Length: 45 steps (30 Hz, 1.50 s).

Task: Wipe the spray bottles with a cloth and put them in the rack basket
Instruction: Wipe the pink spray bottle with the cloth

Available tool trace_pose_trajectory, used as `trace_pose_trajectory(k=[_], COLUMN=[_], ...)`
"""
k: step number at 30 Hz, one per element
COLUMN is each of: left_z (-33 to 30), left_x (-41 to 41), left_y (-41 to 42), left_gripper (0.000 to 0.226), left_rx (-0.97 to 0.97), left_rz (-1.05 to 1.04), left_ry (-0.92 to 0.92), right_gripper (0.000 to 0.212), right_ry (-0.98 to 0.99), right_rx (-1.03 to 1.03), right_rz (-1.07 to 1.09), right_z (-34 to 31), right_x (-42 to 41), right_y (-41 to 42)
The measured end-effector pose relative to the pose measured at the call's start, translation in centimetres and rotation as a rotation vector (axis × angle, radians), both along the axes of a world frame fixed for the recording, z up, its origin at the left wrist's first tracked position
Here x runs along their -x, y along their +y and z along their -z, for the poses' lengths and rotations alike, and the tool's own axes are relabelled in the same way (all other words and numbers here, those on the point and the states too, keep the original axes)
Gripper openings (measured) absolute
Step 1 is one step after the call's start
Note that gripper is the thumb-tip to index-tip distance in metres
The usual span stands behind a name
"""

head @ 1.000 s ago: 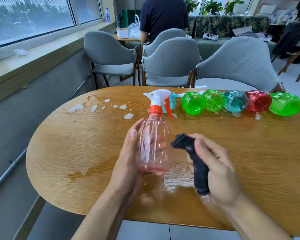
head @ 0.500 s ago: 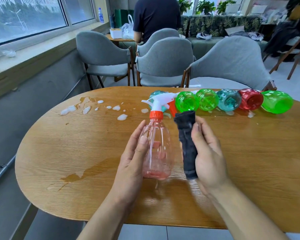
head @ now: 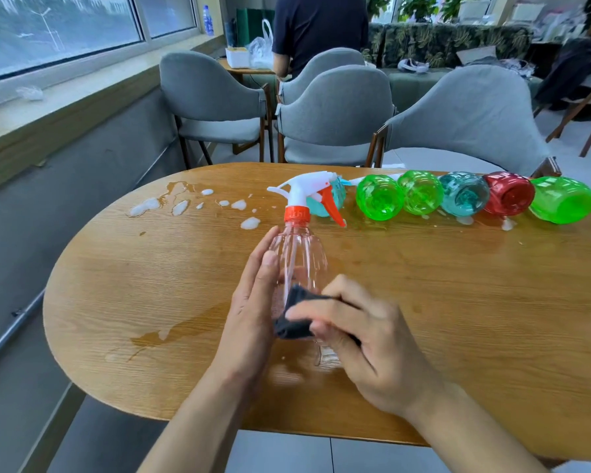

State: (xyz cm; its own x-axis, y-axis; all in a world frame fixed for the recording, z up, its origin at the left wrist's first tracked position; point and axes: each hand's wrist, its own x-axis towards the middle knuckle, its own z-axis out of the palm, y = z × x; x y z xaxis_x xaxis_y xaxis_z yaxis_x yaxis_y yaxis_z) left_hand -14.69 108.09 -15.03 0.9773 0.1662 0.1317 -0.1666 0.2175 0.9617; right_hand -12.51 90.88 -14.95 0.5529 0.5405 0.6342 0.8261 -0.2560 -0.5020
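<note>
The cloth [head: 296,317] is now low on the pink bottle [head: 301,264]; half a second ago the right hand [head: 365,339] held it upright beside the bottle's right flank, level with the neck. That hand now grips the dark cloth in curled fingers and presses it across the near, lower part of the body, so the wipe has come down from the top toward the base. The left hand [head: 253,308] steadies the bottle from the left, fingers straight and flat against its side, much as before. The bottle stands near the middle of the table [head: 123,285], its white and orange trigger head pointing away.

I judge this bottle to be mid-wipe, with the base likely the last part left. Six more bottles [head: 464,199] lie in a row on the far right, foam patches [head: 249,222] around them, apparently still to be wiped. No rack basket is in view.
</note>
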Motion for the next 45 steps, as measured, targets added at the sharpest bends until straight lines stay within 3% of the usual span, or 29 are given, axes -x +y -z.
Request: trace_pose_trajectory(k=[3, 7, 9, 13, 21, 26, 28, 32, 34, 40, 45], left_z=[-0.2, -0.1, 0.0, 0.2, 0.8, 0.1, 0.0, -0.5, -0.3, 0.2, 0.4], left_x=[0.0, 0.0, 0.2, 0.4, -0.2, -0.3, -0.5, -0.2, -0.1, 0.0, 0.2], left_y=[0.5, 0.0, -0.7, -1.9, -1.1, -0.8, -0.5, -0.8, -1.2, -1.8, -1.9], left_gripper=[0.071, 0.060, 0.057, 0.048, 0.038, 0.048, 0.056, 0.046, 0.045, 0.065, 0.049], left_rx=[0.060, 0.021, -0.051, -0.143, -0.023, 0.039, 0.094, 0.180, 0.198, 0.149, -0.073], left_rz=[-0.037, 0.017, 0.062, 0.101, 0.003, -0.044, -0.041, 0.031, 0.052, 0.039, -0.015], left_ry=[0.019, -0.023, -0.035, -0.042, 0.018, 0.010, 0.030, 0.041, 0.029, 0.052, -0.050], right_gripper=[0.033, 0.037, 0.032, 0.027, 0.028, 0.030, 0.028, 0.031, 0.029, 0.025, 0.028], right_ry=[0.110, 0.356, 0.363, 0.238, 0.029, -0.110, -0.050, 0.407, 0.515, 0.510, 0.245], right_rx=[0.014, -0.425, -0.528, -0.358, -0.088, 0.087, 0.009, -0.531, -0.651, -0.565, -0.500], right_rz=[-0.072, -0.006, 0.074, 0.209, 0.048, 0.014, -0.006, 0.079, 0.134, 0.103, 0.304], right_z=[0.2, -1.6, -2.6, -2.2, -0.3, -0.1, -0.1, -0.4, -0.1, 0.3, -1.2], right_x=[0.2, -0.6, -1.5, -2.3, -0.5, 0.2, 0.5, -0.4, -1.0, -0.5, -1.9], right_y=[-0.6, -0.9, -0.9, -0.4, -0.1, -0.3, -0.5, -0.5, -0.2, 0.8, -0.4])
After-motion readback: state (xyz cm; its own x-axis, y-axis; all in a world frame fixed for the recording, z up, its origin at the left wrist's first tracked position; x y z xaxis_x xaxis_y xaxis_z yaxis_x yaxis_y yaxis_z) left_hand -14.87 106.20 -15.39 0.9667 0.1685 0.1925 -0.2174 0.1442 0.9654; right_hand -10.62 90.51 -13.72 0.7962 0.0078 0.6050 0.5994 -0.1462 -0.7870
